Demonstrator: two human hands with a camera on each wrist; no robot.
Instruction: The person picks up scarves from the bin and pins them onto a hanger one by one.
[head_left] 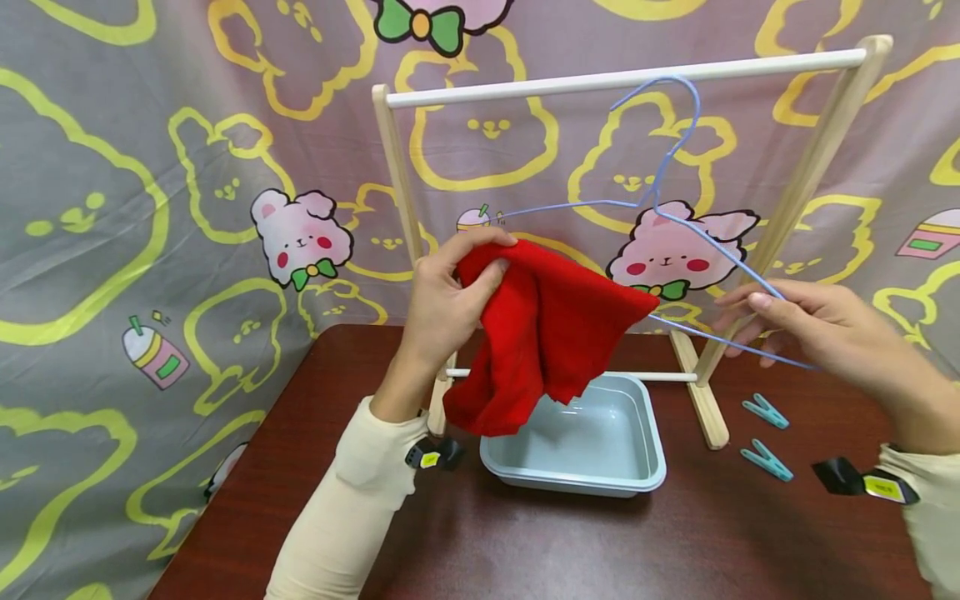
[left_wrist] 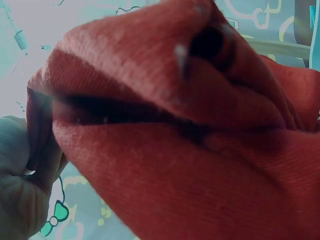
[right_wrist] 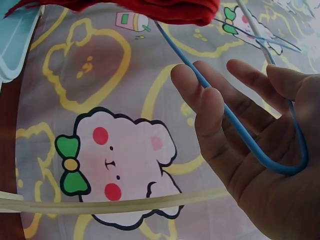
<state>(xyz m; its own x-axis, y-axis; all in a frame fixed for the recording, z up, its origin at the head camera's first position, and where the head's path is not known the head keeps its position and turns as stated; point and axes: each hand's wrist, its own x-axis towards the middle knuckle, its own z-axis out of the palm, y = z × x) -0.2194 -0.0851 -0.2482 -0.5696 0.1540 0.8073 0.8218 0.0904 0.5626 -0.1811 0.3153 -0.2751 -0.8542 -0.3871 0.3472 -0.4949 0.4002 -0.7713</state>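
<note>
My left hand pinches a red cloth near its upper left corner, thumb in front, and the folds hang down. In the left wrist view the red cloth fills most of the picture. My right hand holds a blue wire hanger by its right end, the hook pointing up. Seen from the right wrist, the hanger has its bent corner in the palm, with the fingers and thumb around the wire. The cloth overlaps the hanger's left part and hides it.
Behind the hands stands a wooden rack with a white top rail. A pale blue basin sits on the dark table below the cloth. Two turquoise clothespins lie at the right, by the rack's foot. A patterned curtain hangs behind.
</note>
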